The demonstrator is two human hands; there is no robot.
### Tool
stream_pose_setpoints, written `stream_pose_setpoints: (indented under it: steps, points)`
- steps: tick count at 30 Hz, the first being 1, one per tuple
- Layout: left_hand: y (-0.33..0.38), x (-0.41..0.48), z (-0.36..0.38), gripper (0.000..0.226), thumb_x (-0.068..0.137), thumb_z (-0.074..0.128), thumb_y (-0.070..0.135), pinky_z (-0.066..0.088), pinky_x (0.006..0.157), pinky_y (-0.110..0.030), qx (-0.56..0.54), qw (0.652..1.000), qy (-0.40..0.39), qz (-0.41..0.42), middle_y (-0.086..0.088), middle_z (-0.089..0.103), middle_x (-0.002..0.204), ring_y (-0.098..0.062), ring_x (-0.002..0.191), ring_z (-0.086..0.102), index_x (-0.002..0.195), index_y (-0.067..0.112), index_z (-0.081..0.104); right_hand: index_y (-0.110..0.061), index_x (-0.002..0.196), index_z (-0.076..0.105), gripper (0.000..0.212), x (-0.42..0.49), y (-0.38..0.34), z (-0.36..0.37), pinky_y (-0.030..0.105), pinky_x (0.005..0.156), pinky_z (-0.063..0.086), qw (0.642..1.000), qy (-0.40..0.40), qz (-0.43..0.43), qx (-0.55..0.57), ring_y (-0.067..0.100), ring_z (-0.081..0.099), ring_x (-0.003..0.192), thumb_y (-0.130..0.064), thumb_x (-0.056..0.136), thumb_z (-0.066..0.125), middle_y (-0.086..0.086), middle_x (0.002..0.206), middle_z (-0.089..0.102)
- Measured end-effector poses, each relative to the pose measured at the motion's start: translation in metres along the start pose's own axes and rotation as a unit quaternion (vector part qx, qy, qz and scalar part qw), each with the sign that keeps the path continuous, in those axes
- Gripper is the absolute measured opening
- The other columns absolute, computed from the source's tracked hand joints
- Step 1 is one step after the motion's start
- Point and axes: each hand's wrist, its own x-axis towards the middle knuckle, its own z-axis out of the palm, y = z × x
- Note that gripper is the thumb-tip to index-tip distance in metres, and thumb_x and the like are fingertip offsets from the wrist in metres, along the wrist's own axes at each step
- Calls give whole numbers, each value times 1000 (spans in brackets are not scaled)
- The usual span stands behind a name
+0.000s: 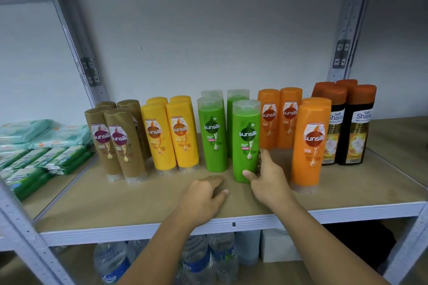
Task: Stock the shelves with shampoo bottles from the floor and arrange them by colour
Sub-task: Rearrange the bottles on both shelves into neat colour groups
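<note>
Shampoo bottles stand cap-down on the shelf board [139, 201], grouped by colour: brown [120, 143], yellow [171, 134], green [214, 134], orange [280, 118] and black [356, 125]. A front green bottle [246, 141] stands ahead of its group. My right hand [266, 178] touches its lower right side, thumb on the front near the base, index finger up along the side. My left hand [206, 196] rests on the board just left of it, fingers loosely curled, holding nothing. A front orange bottle [310, 143] stands to the right.
Packs of wet wipes [44, 148] are stacked on the neighbouring shelf at left. Grey metal uprights [90, 71] frame the bay. Water bottles [201, 259] and a white box [278, 247] sit on the shelf below.
</note>
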Motion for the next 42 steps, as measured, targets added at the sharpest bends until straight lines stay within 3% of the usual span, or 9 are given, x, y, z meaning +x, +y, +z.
stream_pose_setpoints:
  steps: [10, 17, 23, 28, 32, 36, 42]
  points:
    - [-12, 4, 5, 41, 98, 52, 48, 49, 93, -36, -15, 1000, 13, 17, 4, 65, 129, -17, 113, 60, 126, 19, 62, -24, 138, 47, 57, 30, 5, 20, 42, 99, 52, 1000, 19, 0, -1, 25, 64, 117, -14, 89, 74, 1, 125, 69]
    - [-16, 8, 8, 54, 92, 42, 56, 49, 91, -37, -9, 1000, 5, 27, 1, 65, 126, -18, 111, 60, 120, 16, 63, -32, 136, 45, 57, 35, 9, 26, 45, 100, 52, 1000, 11, -15, 13, 22, 65, 116, -17, 89, 74, -1, 124, 69]
    - [-17, 7, 8, 59, 90, 37, 60, 50, 91, -38, -9, 1000, -5, 26, 2, 65, 125, -18, 110, 60, 119, 16, 62, -27, 132, 52, 47, 35, 12, 27, 44, 96, 54, 1000, 6, -29, 4, 23, 67, 112, -22, 90, 72, 0, 120, 71]
    - [-11, 5, 4, 55, 92, 39, 56, 49, 91, -39, -7, 1000, -20, 17, -1, 64, 124, -20, 109, 60, 117, 12, 62, -21, 133, 54, 47, 18, 6, 14, 36, 87, 52, 997, -16, -47, -64, 29, 66, 104, -21, 90, 70, 4, 115, 71]
    - [-6, 2, 3, 45, 95, 42, 51, 50, 85, -40, 0, 1000, -22, 6, 0, 64, 109, -21, 99, 60, 104, 12, 61, -12, 147, 45, 57, -12, 5, -1, 32, 103, 43, 979, -96, -75, -163, 29, 55, 127, -24, 94, 63, 10, 137, 60]
    - [5, -4, 1, 39, 96, 46, 47, 49, 84, -39, 0, 1000, -28, -8, -1, 63, 106, -23, 97, 60, 100, 12, 61, -5, 135, 54, 43, -40, 7, -16, 35, 111, 36, 958, -154, -102, -219, 28, 47, 133, -28, 98, 54, 13, 143, 54]
    - [44, -21, 6, 36, 97, 48, 45, 49, 82, -39, 9, 998, -52, 17, 1, 59, 97, -22, 93, 58, 95, 12, 62, -7, 111, 65, 34, -66, 15, -43, 37, 97, 45, 951, -147, -120, -246, 24, 57, 110, -36, 97, 53, 6, 116, 63]
